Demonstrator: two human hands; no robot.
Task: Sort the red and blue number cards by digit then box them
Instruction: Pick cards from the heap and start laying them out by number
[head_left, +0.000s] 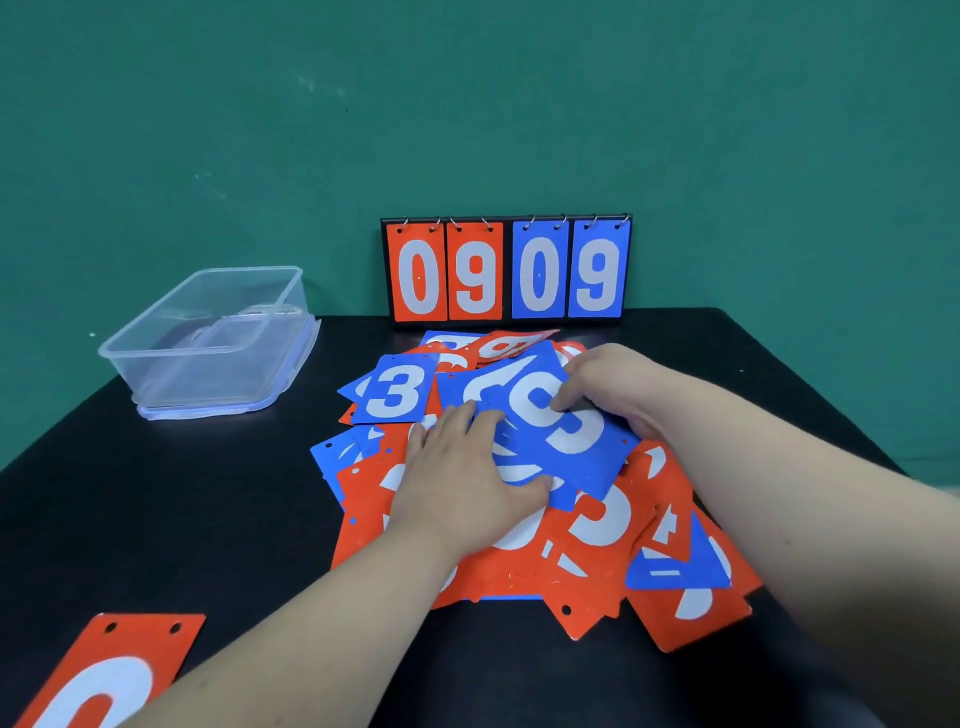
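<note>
A loose heap of several red and blue number cards (597, 530) covers the middle of the black table (156, 519). On top lies a blue card (566, 431) with a white digit that reads as a 6 or a 9. My right hand (623, 395) pinches its far right edge, fingers curled over it. Flat on the pile's left part lies my left hand (467, 467), its fingertips touching the same blue card. A blue 3 card (392, 389) lies at the heap's far left. One red card (104, 675) lies apart at the near left.
A clear plastic box (208, 338) stands open on its lid at the far left of the table. A flip scoreboard (506, 270) showing 09 in red and 09 in blue stands against the green wall behind the heap.
</note>
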